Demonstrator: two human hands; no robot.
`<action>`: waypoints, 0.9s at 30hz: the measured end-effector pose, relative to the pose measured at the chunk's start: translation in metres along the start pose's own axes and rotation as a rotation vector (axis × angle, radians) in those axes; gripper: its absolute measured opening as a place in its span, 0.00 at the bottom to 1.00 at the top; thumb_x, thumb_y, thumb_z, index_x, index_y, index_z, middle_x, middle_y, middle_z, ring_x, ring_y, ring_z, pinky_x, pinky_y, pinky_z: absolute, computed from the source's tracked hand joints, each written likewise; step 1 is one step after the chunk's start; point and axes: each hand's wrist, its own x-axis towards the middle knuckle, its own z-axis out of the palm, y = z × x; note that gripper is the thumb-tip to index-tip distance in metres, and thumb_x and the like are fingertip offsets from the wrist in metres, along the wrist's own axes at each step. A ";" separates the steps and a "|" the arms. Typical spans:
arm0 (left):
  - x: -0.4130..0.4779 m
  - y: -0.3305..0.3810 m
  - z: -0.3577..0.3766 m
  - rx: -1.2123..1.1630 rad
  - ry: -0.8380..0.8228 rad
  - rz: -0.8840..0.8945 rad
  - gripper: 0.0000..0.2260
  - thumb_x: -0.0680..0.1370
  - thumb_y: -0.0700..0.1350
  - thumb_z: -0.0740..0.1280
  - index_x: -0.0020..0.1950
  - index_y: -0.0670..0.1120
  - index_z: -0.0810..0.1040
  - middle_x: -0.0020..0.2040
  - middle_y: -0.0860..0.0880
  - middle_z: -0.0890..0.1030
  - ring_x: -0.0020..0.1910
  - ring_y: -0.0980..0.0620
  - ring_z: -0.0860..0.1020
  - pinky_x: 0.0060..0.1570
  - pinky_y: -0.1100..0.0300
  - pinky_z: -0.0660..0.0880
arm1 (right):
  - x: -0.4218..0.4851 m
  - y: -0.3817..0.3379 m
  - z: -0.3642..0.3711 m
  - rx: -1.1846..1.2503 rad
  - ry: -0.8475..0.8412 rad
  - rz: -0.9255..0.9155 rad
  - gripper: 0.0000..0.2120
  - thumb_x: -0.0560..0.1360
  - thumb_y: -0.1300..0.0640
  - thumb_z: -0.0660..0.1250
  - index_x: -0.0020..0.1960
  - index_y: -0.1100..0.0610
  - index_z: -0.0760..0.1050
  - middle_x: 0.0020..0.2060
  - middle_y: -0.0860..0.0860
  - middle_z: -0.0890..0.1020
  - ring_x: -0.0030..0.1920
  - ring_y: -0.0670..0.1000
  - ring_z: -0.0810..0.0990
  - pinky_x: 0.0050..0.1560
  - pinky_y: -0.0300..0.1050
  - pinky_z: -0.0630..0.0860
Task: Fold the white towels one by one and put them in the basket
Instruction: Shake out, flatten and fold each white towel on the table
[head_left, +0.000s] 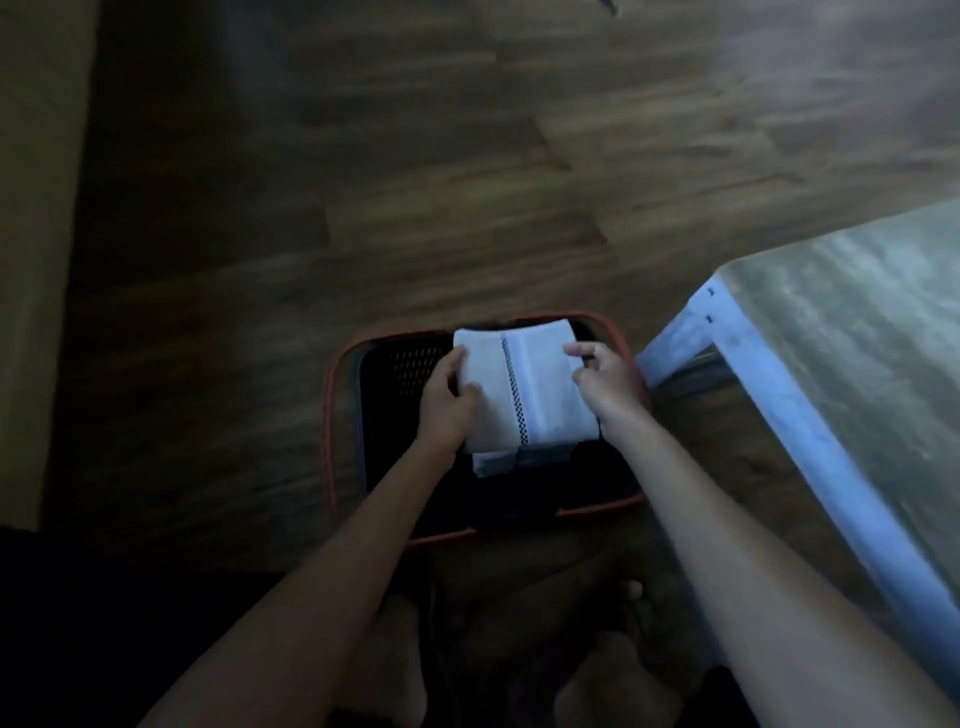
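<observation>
Dim view looking straight down from a person's head. Nearest the camera, two bare feet (384, 670) stand on a dark wood-plank floor (415, 182). Two bare forearms reach forward from the bottom corners and meet over a basket.

The left hand (447, 410) grips the left edge of a folded white towel (524, 384), thumb on top and fingers curled under. The right hand (608, 379) is at the towel's right edge with fingers bent, one fingertip on the top surface and the thumb lower down, pinching the cloth; motion blur softens the detail. The towel lies flat between the two hands as a thick rectangle, with a narrow dark checked stripe running down its middle.

The towel sits over the far half of a dark basket (332, 415) with a red rim and perforated walls. Just under the towel's near edge, another folded white towel (493, 464) shows inside the basket.

To the right, just beside the basket, is the corner of a table (857, 332) with a pale frame and a mottled grey-green top.
</observation>
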 end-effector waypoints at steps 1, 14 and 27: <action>0.011 -0.011 0.006 0.003 -0.002 -0.009 0.23 0.77 0.34 0.62 0.72 0.44 0.67 0.70 0.48 0.69 0.67 0.52 0.69 0.65 0.58 0.68 | 0.012 0.009 0.006 -0.003 -0.006 0.015 0.20 0.74 0.69 0.54 0.55 0.49 0.74 0.39 0.43 0.70 0.35 0.46 0.71 0.26 0.33 0.66; 0.072 -0.108 0.054 0.044 0.075 -0.094 0.23 0.76 0.33 0.60 0.71 0.45 0.68 0.68 0.48 0.71 0.64 0.57 0.68 0.67 0.61 0.65 | 0.084 0.082 0.042 -0.034 -0.070 0.006 0.20 0.76 0.69 0.54 0.61 0.53 0.74 0.63 0.52 0.74 0.39 0.56 0.74 0.30 0.39 0.68; 0.067 -0.110 0.046 0.516 0.078 0.217 0.25 0.76 0.41 0.64 0.73 0.44 0.65 0.69 0.42 0.67 0.66 0.45 0.67 0.65 0.55 0.66 | 0.072 0.084 0.056 -0.775 0.146 -0.356 0.19 0.75 0.62 0.60 0.66 0.59 0.69 0.65 0.59 0.68 0.60 0.60 0.72 0.52 0.53 0.74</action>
